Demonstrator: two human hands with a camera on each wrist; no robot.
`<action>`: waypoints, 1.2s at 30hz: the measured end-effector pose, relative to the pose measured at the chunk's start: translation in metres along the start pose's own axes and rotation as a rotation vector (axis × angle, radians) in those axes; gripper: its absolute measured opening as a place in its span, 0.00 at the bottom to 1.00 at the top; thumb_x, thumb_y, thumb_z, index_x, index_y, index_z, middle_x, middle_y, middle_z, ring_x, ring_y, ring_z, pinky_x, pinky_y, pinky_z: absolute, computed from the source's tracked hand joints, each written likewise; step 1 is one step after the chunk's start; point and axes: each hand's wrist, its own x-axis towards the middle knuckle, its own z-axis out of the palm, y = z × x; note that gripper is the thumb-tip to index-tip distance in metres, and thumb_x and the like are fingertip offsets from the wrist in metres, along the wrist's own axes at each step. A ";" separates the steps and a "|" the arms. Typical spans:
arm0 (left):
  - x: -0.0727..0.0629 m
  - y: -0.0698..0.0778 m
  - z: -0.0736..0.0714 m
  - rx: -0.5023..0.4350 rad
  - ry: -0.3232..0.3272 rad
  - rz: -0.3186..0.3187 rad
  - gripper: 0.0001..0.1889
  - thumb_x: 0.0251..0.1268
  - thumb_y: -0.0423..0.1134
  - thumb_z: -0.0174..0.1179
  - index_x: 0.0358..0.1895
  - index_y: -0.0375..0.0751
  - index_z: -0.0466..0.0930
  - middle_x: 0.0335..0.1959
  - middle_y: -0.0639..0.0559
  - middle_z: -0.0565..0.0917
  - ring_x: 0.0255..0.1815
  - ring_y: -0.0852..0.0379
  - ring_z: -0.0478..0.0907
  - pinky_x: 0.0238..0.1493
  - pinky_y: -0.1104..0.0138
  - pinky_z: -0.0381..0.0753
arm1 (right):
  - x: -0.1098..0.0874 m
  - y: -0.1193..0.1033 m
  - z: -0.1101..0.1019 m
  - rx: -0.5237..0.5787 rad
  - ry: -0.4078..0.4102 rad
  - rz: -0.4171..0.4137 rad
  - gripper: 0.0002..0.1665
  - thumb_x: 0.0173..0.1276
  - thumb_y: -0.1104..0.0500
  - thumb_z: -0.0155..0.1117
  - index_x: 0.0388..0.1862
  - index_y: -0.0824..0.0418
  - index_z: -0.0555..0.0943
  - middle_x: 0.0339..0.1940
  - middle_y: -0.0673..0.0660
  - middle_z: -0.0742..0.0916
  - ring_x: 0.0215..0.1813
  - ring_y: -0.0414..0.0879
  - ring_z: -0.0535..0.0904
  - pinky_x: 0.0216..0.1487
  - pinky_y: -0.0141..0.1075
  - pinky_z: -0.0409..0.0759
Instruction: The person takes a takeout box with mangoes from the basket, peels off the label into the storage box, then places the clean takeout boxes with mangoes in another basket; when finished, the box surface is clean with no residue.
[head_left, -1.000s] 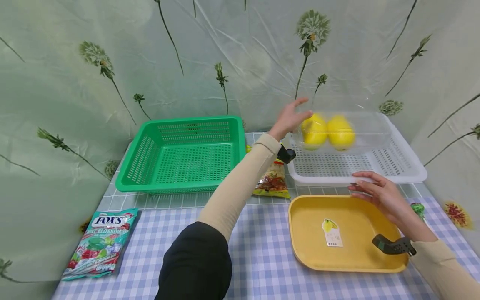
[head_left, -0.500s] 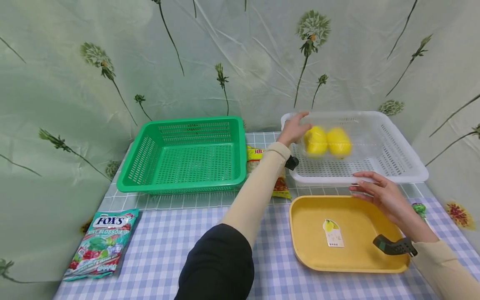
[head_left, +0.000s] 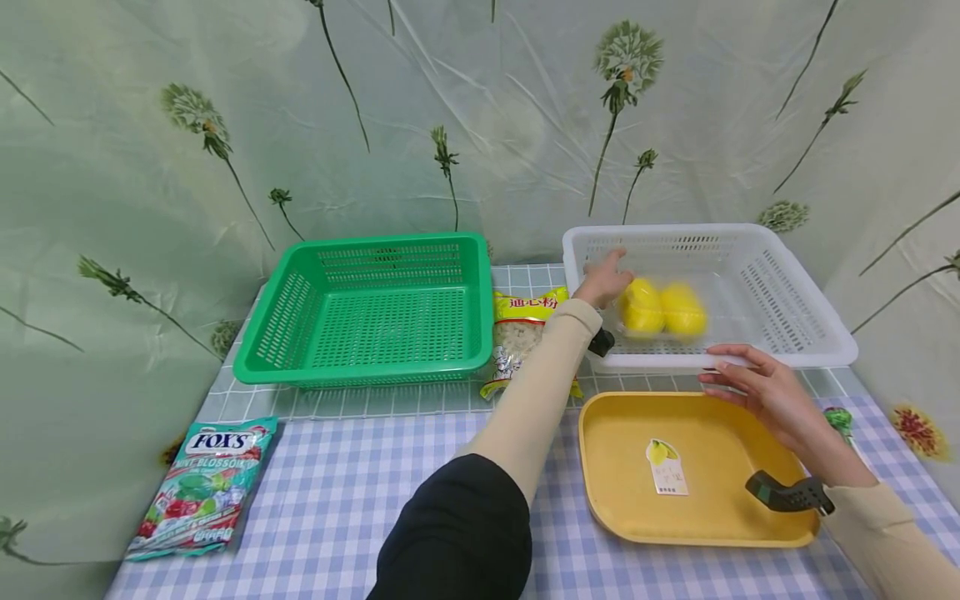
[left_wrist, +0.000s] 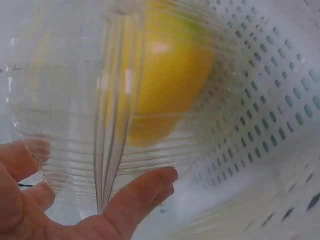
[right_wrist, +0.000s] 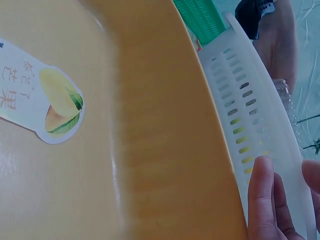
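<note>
My left hand (head_left: 602,282) grips one end of a clear plastic clamshell box (left_wrist: 75,165), thumb on one side and fingers on the other. Two yellow fruits (head_left: 642,308) show through its walls, one tinged green on top. The box is inside the white perforated basket (head_left: 780,357), toward its left end. At the basket's front rim, my right hand (head_left: 757,387) holds on, fingers (right_wrist: 262,195) along the outer wall and thumb over the rim. Below that hand lies a yellow tray (head_left: 622,500) with a mango-printed label (right_wrist: 35,95).
A green perforated basket (head_left: 247,350) stands at the back left. Between the baskets lies a noodle packet (head_left: 517,333), partly behind the left forearm. A teal candy bag (head_left: 202,487) is at the front left. A small green item (head_left: 838,419) sits behind the right wrist.
My left hand has lowered the clear box from above the white basket down into it, shifting slightly right and nearer. The right hand keeps its place at the rim.
</note>
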 end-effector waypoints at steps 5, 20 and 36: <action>0.002 -0.002 0.005 0.042 0.001 0.008 0.28 0.75 0.41 0.48 0.75 0.54 0.55 0.75 0.45 0.54 0.69 0.49 0.55 0.38 0.67 0.77 | 0.000 0.000 0.000 0.021 -0.003 0.003 0.16 0.74 0.72 0.46 0.49 0.63 0.81 0.43 0.56 0.87 0.43 0.49 0.85 0.42 0.37 0.81; 0.086 -0.039 0.049 0.369 -0.060 -0.048 0.37 0.68 0.50 0.55 0.76 0.66 0.46 0.73 0.64 0.58 0.74 0.43 0.23 0.71 0.49 0.43 | 0.000 0.000 0.003 0.005 0.024 0.024 0.16 0.74 0.71 0.48 0.48 0.61 0.82 0.42 0.55 0.87 0.42 0.48 0.85 0.42 0.37 0.81; -0.051 0.020 -0.086 0.305 -0.081 0.429 0.28 0.76 0.42 0.47 0.75 0.45 0.53 0.75 0.47 0.55 0.74 0.56 0.46 0.68 0.68 0.54 | -0.001 0.000 0.003 -0.013 0.037 0.036 0.16 0.74 0.70 0.48 0.49 0.59 0.82 0.41 0.55 0.87 0.42 0.47 0.85 0.41 0.35 0.81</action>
